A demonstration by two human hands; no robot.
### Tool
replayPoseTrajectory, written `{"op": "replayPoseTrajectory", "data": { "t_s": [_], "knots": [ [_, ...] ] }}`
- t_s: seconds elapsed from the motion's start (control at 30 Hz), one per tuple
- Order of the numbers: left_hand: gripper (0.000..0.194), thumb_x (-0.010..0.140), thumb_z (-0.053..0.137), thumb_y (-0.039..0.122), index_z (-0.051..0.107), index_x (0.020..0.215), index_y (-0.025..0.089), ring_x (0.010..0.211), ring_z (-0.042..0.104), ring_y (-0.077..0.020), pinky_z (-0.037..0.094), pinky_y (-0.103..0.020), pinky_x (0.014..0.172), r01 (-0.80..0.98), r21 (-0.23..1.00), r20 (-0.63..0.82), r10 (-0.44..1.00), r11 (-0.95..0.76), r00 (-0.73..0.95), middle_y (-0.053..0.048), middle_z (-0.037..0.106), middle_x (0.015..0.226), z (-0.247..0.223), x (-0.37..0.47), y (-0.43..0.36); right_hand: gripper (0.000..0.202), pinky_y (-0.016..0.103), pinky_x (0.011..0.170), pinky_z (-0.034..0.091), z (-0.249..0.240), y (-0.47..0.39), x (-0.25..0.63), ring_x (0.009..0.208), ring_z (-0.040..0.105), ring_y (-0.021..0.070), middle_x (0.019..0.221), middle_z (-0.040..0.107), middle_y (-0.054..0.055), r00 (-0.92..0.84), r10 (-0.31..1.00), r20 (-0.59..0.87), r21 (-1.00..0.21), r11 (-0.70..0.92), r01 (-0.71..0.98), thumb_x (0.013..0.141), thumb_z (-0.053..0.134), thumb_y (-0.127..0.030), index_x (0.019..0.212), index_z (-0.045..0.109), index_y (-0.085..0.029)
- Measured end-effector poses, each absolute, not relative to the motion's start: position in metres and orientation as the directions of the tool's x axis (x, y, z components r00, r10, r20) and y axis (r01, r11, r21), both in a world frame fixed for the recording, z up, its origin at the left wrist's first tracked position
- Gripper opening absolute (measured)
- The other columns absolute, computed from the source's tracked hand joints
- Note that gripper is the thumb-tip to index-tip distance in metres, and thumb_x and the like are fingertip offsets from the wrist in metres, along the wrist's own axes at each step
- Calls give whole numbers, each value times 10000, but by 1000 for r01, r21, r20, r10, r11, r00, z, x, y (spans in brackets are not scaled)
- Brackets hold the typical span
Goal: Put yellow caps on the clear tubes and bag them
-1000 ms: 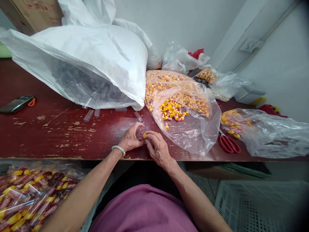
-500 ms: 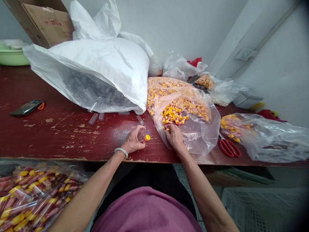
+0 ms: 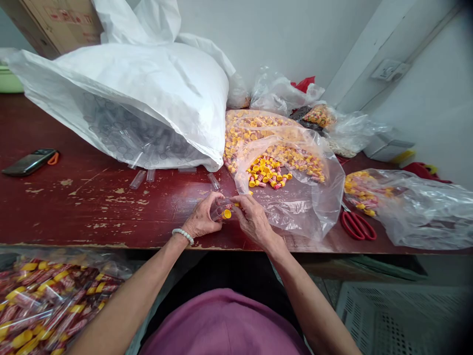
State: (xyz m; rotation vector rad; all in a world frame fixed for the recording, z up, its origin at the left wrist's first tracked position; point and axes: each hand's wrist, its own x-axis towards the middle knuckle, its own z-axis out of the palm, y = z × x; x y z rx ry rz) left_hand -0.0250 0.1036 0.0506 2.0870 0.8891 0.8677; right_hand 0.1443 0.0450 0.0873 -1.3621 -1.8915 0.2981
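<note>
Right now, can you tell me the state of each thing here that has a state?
left hand: closed around clear tubes
clear tubes: bunched, one yellow-capped
right hand: touching the tubes
white sack: open, lying down
clear bag: open
scissors: closed, flat on table

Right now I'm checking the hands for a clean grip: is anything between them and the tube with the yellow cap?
Nothing visible. The left hand grips the clear tube and its yellow cap; the right hand touches it directly.

A small home packing workshop: a worn red surface [image 3: 92, 207] crowded with plastic bags of yellow caps [image 3: 281, 162], a sack of clear tubes [image 3: 140, 138], scissors [image 3: 356, 226].
</note>
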Motion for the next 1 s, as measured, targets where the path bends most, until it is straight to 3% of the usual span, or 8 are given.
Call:
{"op": "replayPoseTrajectory", "data": {
  "t_s": [0.23, 0.37, 0.57, 0.73, 0.87, 0.93, 1.0],
  "knots": [
    [626, 557, 612, 89, 433, 1145, 205, 749, 576, -149, 493, -276, 692, 328, 814, 250, 798, -480, 548, -9, 551, 889, 45, -25, 105, 335, 293, 764, 516, 78, 46, 148, 846, 607, 137, 1071, 634, 61, -79, 915, 396, -728, 365, 580, 864, 479, -179, 1197, 478, -219],
    [615, 553, 599, 73, 424, 1127, 207, 761, 581, -141, 496, -263, 691, 308, 832, 247, 805, -461, 539, -13, 538, 932, 44, -25, 105, 281, 324, 857, 497, 63, 45, 147, 976, 587, 157, 1063, 609, 81, -65, 881, 469, -686, 410, 600, 838, 422, -81, 1047, 567, -199],
    [603, 532, 617, 85, 450, 1100, 202, 804, 562, -165, 479, -283, 721, 406, 764, 248, 809, -501, 533, -11, 550, 920, 49, -27, 106, 500, 362, 937, 468, 39, 40, 135, 1088, 522, 179, 1149, 538, 109, -82, 843, 531, -632, 458, 625, 676, 351, 45, 1070, 572, -169],
    [608, 545, 629, 98, 440, 1112, 208, 795, 567, -151, 486, -275, 711, 373, 793, 245, 813, -481, 528, -14, 540, 941, 49, -26, 104, 419, 323, 861, 502, 68, 34, 141, 1048, 553, 183, 1175, 547, 111, -100, 858, 504, -572, 419, 706, 783, 376, -24, 1120, 562, -190],
    [597, 565, 603, 87, 429, 1120, 218, 721, 576, -116, 499, -250, 666, 307, 860, 211, 832, -408, 513, -7, 533, 933, 44, -25, 102, 282, 330, 808, 482, 78, 58, 178, 905, 584, 186, 987, 623, 88, 204, 823, 530, -572, 170, 802, 842, 412, -122, 1027, 617, -180],
    [585, 571, 593, 84, 431, 1117, 216, 703, 578, -108, 503, -245, 661, 292, 867, 216, 834, -403, 508, -3, 530, 919, 42, -24, 102, 222, 326, 781, 470, 70, 76, 196, 842, 579, 185, 935, 633, 82, 240, 873, 425, -535, 29, 845, 838, 466, -200, 976, 636, -164],
    [575, 566, 591, 82, 440, 1106, 211, 726, 581, -115, 506, -246, 671, 293, 854, 243, 828, -430, 506, -2, 527, 908, 43, -24, 102, 204, 315, 783, 454, 59, 91, 205, 821, 568, 180, 911, 638, 72, 192, 921, 339, -486, -3, 874, 823, 509, -245, 952, 646, -166]
  ]
}}
